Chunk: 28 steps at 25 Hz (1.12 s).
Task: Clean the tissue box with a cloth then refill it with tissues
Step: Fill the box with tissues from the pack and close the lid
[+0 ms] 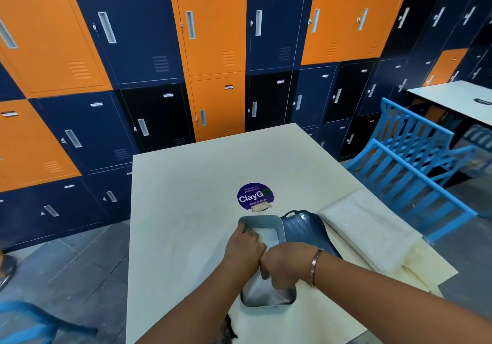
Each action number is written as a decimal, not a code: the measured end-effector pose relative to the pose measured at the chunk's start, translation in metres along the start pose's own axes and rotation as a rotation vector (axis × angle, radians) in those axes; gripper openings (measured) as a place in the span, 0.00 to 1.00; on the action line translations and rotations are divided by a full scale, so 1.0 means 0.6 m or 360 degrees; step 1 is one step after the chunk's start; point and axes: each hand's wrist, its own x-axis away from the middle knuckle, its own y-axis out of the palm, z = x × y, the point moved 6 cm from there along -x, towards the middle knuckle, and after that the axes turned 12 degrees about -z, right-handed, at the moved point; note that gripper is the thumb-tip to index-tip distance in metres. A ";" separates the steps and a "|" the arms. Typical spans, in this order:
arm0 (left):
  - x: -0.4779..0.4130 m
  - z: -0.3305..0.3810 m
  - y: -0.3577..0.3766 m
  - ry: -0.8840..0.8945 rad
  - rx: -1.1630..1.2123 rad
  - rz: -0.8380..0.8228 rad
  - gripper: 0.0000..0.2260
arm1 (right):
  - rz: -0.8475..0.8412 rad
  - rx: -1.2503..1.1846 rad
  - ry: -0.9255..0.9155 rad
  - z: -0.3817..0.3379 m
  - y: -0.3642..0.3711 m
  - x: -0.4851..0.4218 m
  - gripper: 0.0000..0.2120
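Note:
A grey-blue tissue box (266,222) lies open on the cream table (186,210), with white tissues (269,235) showing inside it. My left hand (243,247) is over the box's left side, fingers curled down onto the tissues and the rim. My right hand (286,266) reaches across the box's middle, fingers pressing down into the tissues near the front end. The box's dark blue ribbed lid (303,225) lies just to its right. A pack of white tissues (364,231) sits further right on the table.
A purple round sticker (255,196) marks the table centre, with a small paper scrap (261,207) at its lower edge. Blue chairs (410,162) stand right of the table. Orange and navy lockers (207,50) line the wall behind. A second table (458,98) is at far right.

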 end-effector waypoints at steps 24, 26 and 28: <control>0.000 0.006 0.020 -0.0091 0.0060 -0.0188 0.38 | 0.0626 0.0636 0.0306 -0.005 0.033 -0.060 0.43; 0.003 0.002 0.018 -0.0095 0.0058 -0.0233 0.41 | 0.0612 0.0478 0.0144 0.001 0.028 -0.047 0.35; 0.007 -0.001 0.014 -0.0098 0.0065 -0.0277 0.43 | 0.0596 0.0356 0.0024 0.002 0.023 -0.031 0.26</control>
